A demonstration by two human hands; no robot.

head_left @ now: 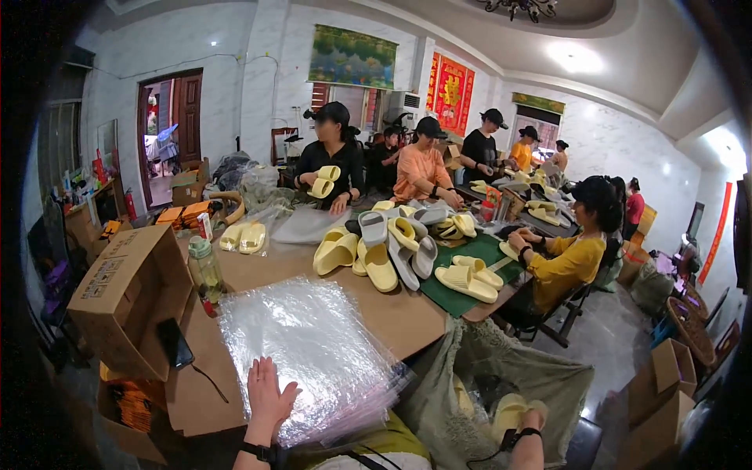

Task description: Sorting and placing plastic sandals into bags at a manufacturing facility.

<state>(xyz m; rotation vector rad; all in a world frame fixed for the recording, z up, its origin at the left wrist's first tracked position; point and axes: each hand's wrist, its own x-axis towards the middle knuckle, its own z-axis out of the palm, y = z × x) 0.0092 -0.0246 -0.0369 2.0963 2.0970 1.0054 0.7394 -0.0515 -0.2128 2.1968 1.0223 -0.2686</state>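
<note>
Fingers of the left hand (269,392) lie spread flat on the stack of clear plastic bags (313,352) at the near edge of the surface (407,317), pinching nothing. Down in the big green sack (501,392), the right hand (523,419) reaches by a yellow slipper (507,409), but its grip is hidden, so I cannot tell. Farther off, a pile of yellow and grey slippers (392,247) lies unbagged, so lots is left.

Cardboard box (129,294) left — (slippers (376,262) beyond)
</note>
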